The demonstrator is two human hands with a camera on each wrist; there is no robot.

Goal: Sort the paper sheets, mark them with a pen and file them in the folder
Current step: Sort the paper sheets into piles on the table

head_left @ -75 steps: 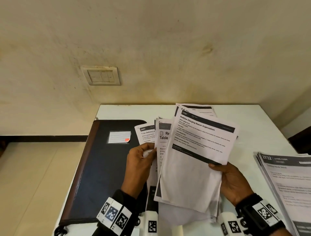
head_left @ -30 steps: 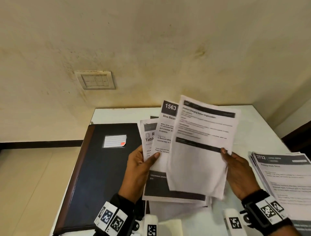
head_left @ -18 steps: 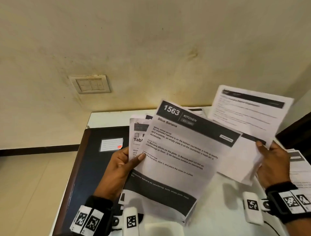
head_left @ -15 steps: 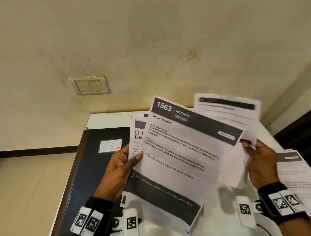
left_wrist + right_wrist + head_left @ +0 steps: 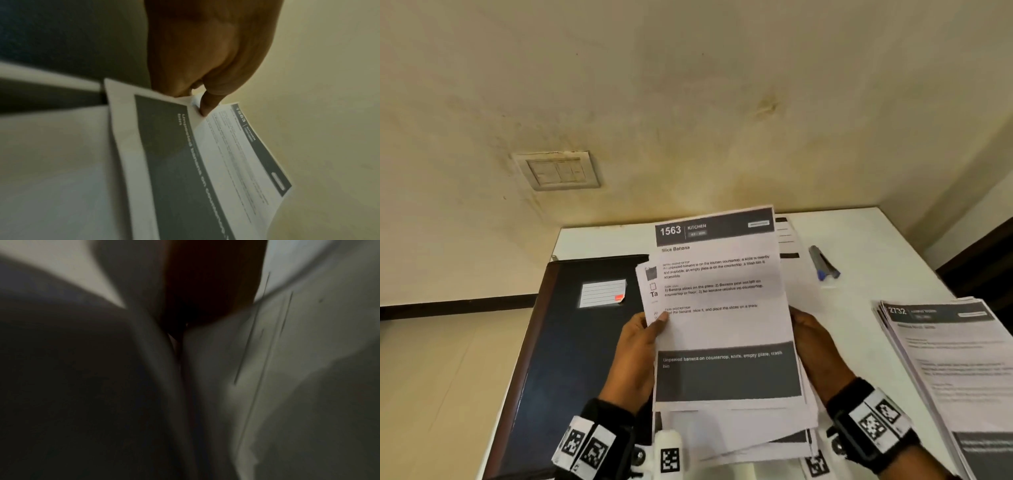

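I hold a stack of printed paper sheets (image 5: 722, 325) upright over the white table (image 5: 876, 257). The top sheet reads "1563 Kitchen, Slice Banana". My left hand (image 5: 654, 322) grips the stack's left edge with its thumb on the front, as the left wrist view shows (image 5: 193, 102). My right hand (image 5: 804, 329) holds the right edge, its fingers hidden behind the sheets. The right wrist view is dark and blurred, with the hand (image 5: 205, 296) wedged between sheets. A dark blue folder (image 5: 571, 359) lies shut to the left. A pen (image 5: 823, 263) lies at the back right.
A second stack of sheets (image 5: 948, 359), headed "2732", lies near the table's right edge. The folder carries a white label (image 5: 602, 293). The wall with a switch plate (image 5: 558, 170) rises right behind the table. Floor shows to the left.
My right hand pulled the front sheet out to the right, then brought it back behind the stack. The "1563" sheet is now on top and the stack is squared up.
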